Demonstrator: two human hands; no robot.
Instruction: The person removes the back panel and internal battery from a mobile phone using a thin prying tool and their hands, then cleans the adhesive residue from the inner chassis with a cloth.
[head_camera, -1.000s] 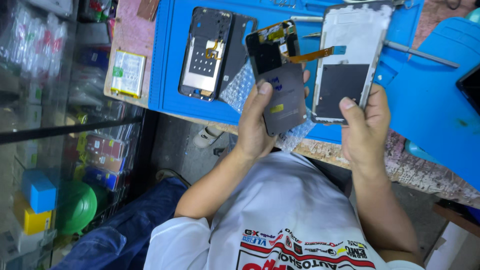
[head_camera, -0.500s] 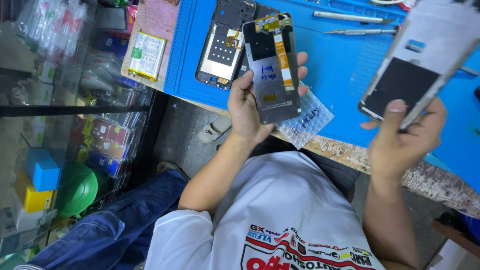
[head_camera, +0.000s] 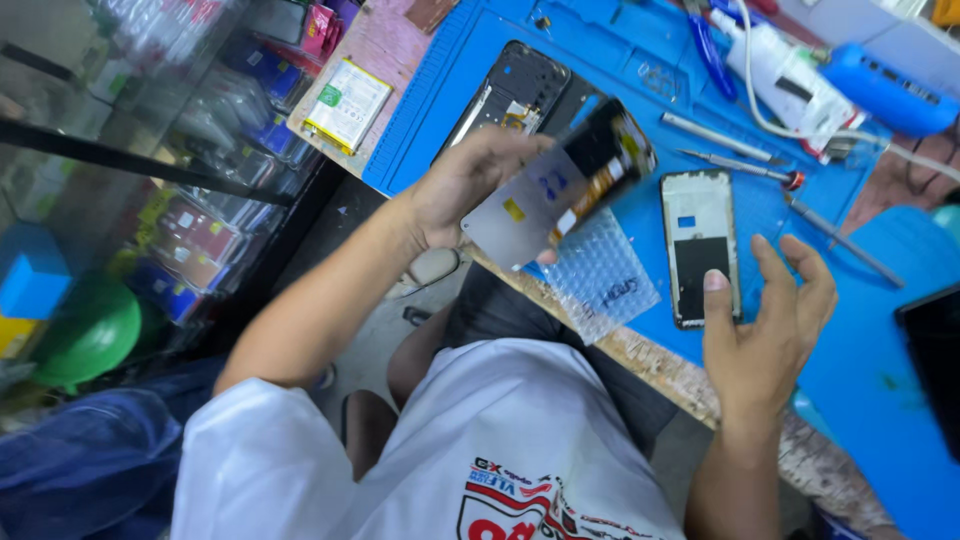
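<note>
The left hand (head_camera: 465, 190) is clamped on a thin phone screen (head_camera: 560, 185), tilted above the blue mat's (head_camera: 620, 60) near edge. It looks light, stiff and fragile, best gripped by its edges. The right hand (head_camera: 765, 320) hovers with fingers spread, holding nothing, beside a phone frame (head_camera: 700, 245).

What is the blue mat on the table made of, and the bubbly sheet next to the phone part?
The blue mat looks like soft matte rubber or silicone: dull, with moulded ridges and little trays. The bubbly sheet seems to be clear plastic bubble wrap, see-through with rows of small bumps. The screen panel in the left hand looks like grey metal backing, though it is blurred.
</note>
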